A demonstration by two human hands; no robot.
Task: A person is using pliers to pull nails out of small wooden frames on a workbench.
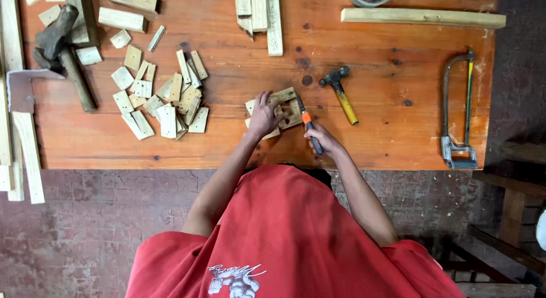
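Observation:
My left hand [264,114] presses down on a small assembly of pale wood pieces [288,106] near the front middle of the orange wooden table [387,144]. My right hand [325,141] grips a tool with an orange and black handle [309,127]. The tool's tip points at the right edge of the wood assembly. A hammer with a yellow handle [341,93] lies just to the right of the assembly, apart from both hands.
A heap of several small wood blocks [162,99] lies on the left. A large mallet [62,53] rests at far left. A hacksaw [459,110] lies at right. Wooden slats [424,17] and strips [260,16] lie along the back.

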